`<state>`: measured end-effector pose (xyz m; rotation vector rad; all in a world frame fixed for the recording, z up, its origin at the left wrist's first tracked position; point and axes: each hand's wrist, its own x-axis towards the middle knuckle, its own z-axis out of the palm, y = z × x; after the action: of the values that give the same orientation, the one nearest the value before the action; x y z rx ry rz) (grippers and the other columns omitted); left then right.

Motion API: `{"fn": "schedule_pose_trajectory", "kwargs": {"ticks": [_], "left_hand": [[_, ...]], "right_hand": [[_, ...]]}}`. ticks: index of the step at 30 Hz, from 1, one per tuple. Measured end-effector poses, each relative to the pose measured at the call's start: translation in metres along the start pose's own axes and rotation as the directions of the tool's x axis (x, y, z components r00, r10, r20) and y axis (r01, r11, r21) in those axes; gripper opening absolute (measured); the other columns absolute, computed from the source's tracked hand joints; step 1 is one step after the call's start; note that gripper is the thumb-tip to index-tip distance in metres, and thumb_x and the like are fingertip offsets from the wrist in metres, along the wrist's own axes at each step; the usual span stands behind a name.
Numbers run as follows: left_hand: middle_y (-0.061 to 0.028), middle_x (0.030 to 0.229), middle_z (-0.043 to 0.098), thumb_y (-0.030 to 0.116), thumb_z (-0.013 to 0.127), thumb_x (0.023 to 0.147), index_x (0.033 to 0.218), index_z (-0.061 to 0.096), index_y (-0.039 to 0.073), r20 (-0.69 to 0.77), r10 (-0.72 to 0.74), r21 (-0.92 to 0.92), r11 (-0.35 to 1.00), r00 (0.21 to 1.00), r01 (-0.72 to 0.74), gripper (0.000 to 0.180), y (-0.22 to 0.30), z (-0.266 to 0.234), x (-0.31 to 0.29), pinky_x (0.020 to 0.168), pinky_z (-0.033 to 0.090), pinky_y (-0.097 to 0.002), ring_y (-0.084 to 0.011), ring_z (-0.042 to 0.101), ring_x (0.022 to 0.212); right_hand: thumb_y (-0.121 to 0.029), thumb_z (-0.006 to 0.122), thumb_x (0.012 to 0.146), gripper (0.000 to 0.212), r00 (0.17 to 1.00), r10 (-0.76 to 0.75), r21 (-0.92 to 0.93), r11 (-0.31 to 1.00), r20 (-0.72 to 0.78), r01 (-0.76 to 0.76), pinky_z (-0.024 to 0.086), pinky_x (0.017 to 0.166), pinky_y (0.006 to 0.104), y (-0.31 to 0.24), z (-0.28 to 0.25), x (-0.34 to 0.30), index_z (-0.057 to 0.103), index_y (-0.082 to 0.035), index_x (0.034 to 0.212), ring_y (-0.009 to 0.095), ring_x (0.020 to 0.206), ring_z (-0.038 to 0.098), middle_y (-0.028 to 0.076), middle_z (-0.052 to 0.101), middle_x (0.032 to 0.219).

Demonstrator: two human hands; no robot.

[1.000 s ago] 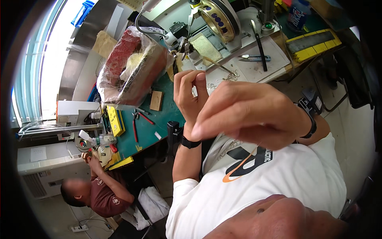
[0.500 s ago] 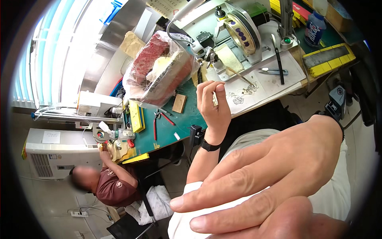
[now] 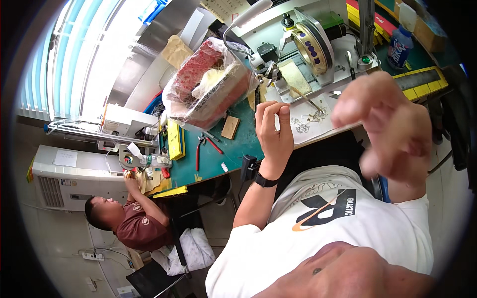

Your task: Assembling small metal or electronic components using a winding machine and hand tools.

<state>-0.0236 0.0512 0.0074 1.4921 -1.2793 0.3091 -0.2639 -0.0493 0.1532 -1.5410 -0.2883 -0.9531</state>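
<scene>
My left hand point(image 3: 274, 136) is raised at the front edge of the green-topped bench point(image 3: 243, 131), a black band round its wrist. Its fingers are curled together with the thumb; whatever they may hold is hidden or too small to name. My right hand point(image 3: 390, 126) hangs in the air to the right, over the bench's near edge, its fingers smeared by motion. Between the hands, small wire-like metal pieces point(image 3: 302, 126) lie on a white sheet point(image 3: 325, 124). A thin rod-shaped tool point(image 3: 308, 99) points toward them from a machine with a gold-rimmed wheel point(image 3: 309, 49).
Left of the machine stands a plastic-wrapped red box point(image 3: 191, 84). Red-handled pliers point(image 3: 198, 155), a small wooden block point(image 3: 230, 127) and a yellow block point(image 3: 175, 141) lie nearby. A blue bottle point(image 3: 399, 47) is at the far right. Another person point(image 3: 141, 223) sits at the left.
My right hand has swung up and away from close in front of the camera toward the bench's right side. My left hand keeps its curled shape. The view has shifted slightly.
</scene>
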Motion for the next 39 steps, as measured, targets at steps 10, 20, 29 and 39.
{"fn": "schedule_pose_trajectory", "kwargs": {"ticks": [10, 20, 29, 39], "left_hand": [[-0.0086, 0.110, 0.070, 0.007, 0.080, 0.103, 0.108, 0.077, 0.006, 0.129, -0.075, 0.077, 0.995, 0.989, 0.065, 0.007, -0.021, -0.006, 0.004, 0.091, 0.048, -0.0405, -0.0253, 0.067, 0.094], [-0.0061, 0.107, 0.072, 0.009, 0.085, 0.096, 0.108, 0.083, 0.010, 0.353, -0.085, 0.156, 0.987, 0.932, 0.031, 0.012, -0.032, -0.008, 0.001, 0.088, 0.046, -0.0386, -0.0238, 0.065, 0.086], [-0.0062, 0.103, 0.070, 0.010, 0.084, 0.095, 0.106, 0.084, 0.011, 0.423, -0.061, 0.156, 0.988, 0.904, -0.006, 0.012, -0.032, 0.003, -0.003, 0.093, 0.043, -0.0423, -0.0278, 0.069, 0.098], [-0.0070, 0.105, 0.069, 0.005, 0.081, 0.097, 0.109, 0.075, 0.009, 0.316, 0.084, 0.160, 0.977, 0.945, -0.141, 0.015, -0.016, 0.008, 0.005, 0.091, 0.042, -0.0439, -0.0292, 0.067, 0.105]], "right_hand": [[-0.017, 0.070, 0.108, 0.022, 0.996, 0.085, -0.836, 0.543, -0.036, -0.076, 0.050, 0.110, 0.0461, 0.143, -0.005, -0.053, 0.083, -0.003, 0.118, 0.032, 0.123, 0.070, 0.012, 0.078, 0.135], [-0.012, 0.076, 0.097, 0.028, 0.982, 0.184, -0.951, 0.295, -0.039, -0.093, 0.039, 0.117, 0.0475, 0.165, 0.011, -0.077, 0.085, -0.008, 0.123, 0.028, 0.142, 0.054, -0.002, 0.067, 0.159], [-0.012, 0.076, 0.097, 0.026, 0.983, 0.181, -0.954, 0.287, -0.034, -0.086, 0.040, 0.116, 0.0479, 0.170, 0.010, -0.078, 0.085, -0.009, 0.121, 0.028, 0.143, 0.055, -0.001, 0.068, 0.157], [-0.013, 0.079, 0.101, 0.019, 0.978, 0.113, -0.853, 0.479, -0.176, -0.208, 0.051, 0.102, 0.0434, 0.167, 0.005, -0.062, 0.081, -0.005, 0.119, 0.030, 0.114, 0.071, 0.008, 0.079, 0.123]]}}
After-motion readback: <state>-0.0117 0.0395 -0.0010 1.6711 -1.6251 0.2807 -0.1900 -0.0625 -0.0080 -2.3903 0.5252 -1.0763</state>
